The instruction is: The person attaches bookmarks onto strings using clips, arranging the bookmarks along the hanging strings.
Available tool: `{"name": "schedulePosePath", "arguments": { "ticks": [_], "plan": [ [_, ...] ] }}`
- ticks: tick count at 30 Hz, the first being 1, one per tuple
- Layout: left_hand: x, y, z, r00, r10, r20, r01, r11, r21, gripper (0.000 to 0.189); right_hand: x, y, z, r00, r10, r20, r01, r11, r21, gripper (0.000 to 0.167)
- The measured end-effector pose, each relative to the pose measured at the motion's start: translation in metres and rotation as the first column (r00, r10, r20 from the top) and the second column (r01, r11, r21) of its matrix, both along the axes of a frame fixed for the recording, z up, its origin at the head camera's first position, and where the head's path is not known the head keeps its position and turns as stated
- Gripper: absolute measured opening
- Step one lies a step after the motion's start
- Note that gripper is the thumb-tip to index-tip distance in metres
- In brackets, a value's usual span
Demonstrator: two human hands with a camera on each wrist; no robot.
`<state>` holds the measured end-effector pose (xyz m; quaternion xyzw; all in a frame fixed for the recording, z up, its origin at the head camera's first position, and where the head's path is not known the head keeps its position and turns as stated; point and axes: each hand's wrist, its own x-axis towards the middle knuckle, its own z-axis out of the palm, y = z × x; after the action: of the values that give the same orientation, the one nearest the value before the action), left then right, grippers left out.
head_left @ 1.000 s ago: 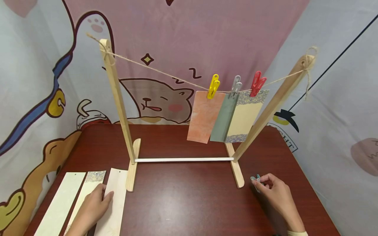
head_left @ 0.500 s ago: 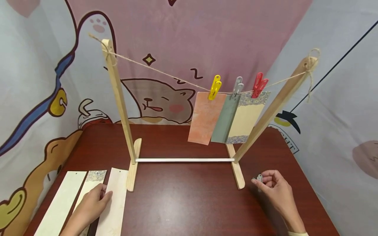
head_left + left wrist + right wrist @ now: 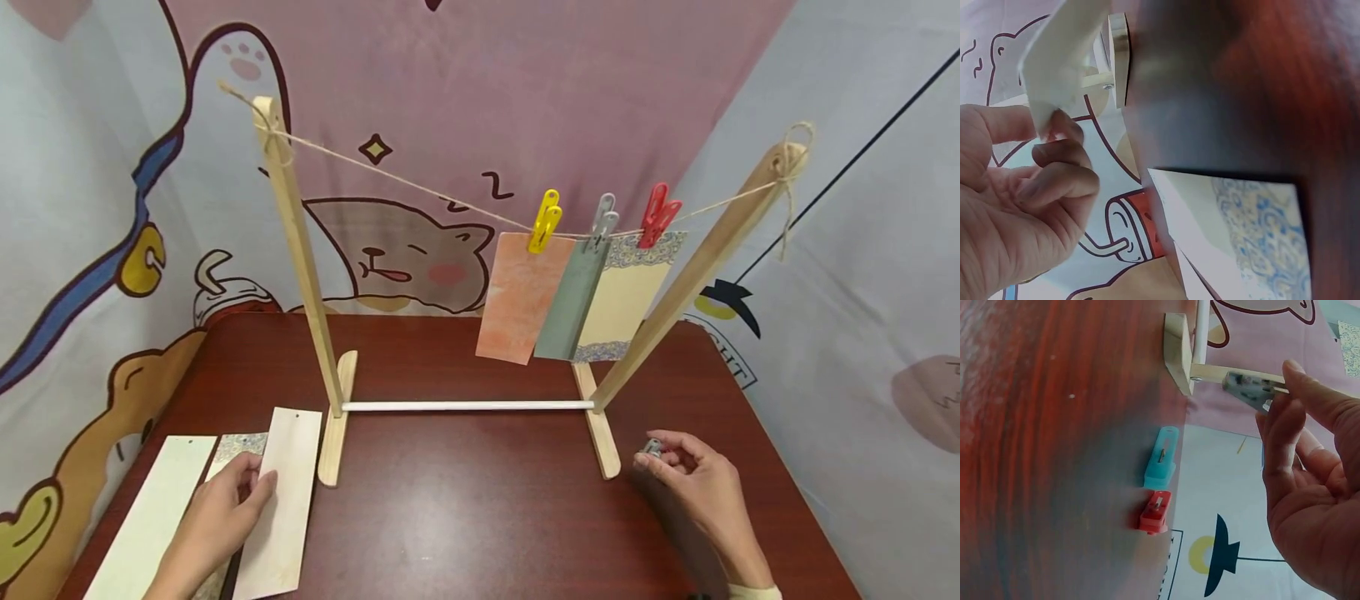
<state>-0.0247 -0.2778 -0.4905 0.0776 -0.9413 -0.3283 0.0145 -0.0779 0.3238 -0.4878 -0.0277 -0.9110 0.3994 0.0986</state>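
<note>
My left hand [image 3: 213, 521] pinches the long edge of a pale cream card strip [image 3: 283, 500] with a small hole near its top. In the left wrist view the card [image 3: 1060, 62] is raised off the table, between thumb and fingers. Two more strips lie beside it: a plain pale green-white one [image 3: 153, 517] and a cream one with a blue floral end [image 3: 1266, 231], partly under my left hand in the head view. My right hand [image 3: 701, 492] pinches a grey clothespin [image 3: 1250, 389] between thumb and fingertips, above the table's right side.
A wooden rack [image 3: 300, 267] with a twine line [image 3: 397, 177] stands mid-table. From it hang orange [image 3: 521, 304], grey-green [image 3: 566, 308] and floral-edged cream [image 3: 626, 304] cards under yellow, grey and red clothespins. Turquoise [image 3: 1161, 459] and red [image 3: 1155, 512] clothespins lie on the table [image 3: 450, 517].
My left hand has lifted the cream card strip and shifted it slightly up and left. My right hand has turned the grey clothespin in its fingers and risen a little.
</note>
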Motion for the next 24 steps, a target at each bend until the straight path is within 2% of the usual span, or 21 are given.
{"name": "schedulePosePath", "arguments": {
  "ticks": [3, 6, 11, 15, 20, 24],
  "plan": [
    [0.002, 0.003, 0.000, 0.998, 0.002, -0.066, -0.001, 1.000, 0.012, 0.012, 0.001, -0.002, 0.002, 0.999, 0.030, 0.023, -0.029, 0.999, -0.040, 0.042],
    [0.004, 0.006, -0.001, 0.991, -0.018, -0.131, 0.023, 0.999, 0.038, 0.011, 0.003, -0.003, 0.002, 0.998, 0.059, 0.011, -0.058, 0.996, -0.067, 0.042],
    [0.007, 0.014, -0.004, 0.972, -0.054, -0.228, 0.076, 0.993, 0.089, 0.013, 0.004, -0.006, 0.004, 0.994, 0.086, -0.066, -0.093, 0.990, -0.107, 0.043],
    [0.005, 0.020, -0.004, 0.959, -0.032, -0.282, 0.065, 0.992, 0.106, 0.015, 0.003, -0.011, 0.008, 0.989, 0.058, -0.136, -0.082, 0.980, -0.182, 0.045],
    [-0.002, 0.028, -0.001, 0.939, 0.028, -0.342, 0.039, 0.982, 0.186, 0.015, 0.001, -0.015, 0.016, 0.977, -0.070, -0.203, 0.000, 0.945, -0.328, 0.045],
    [-0.007, 0.034, 0.009, 0.944, 0.057, -0.326, 0.043, 0.956, 0.291, 0.010, -0.002, -0.018, 0.027, 0.972, -0.097, -0.213, -0.014, 0.884, -0.467, 0.046]
  ]
}}
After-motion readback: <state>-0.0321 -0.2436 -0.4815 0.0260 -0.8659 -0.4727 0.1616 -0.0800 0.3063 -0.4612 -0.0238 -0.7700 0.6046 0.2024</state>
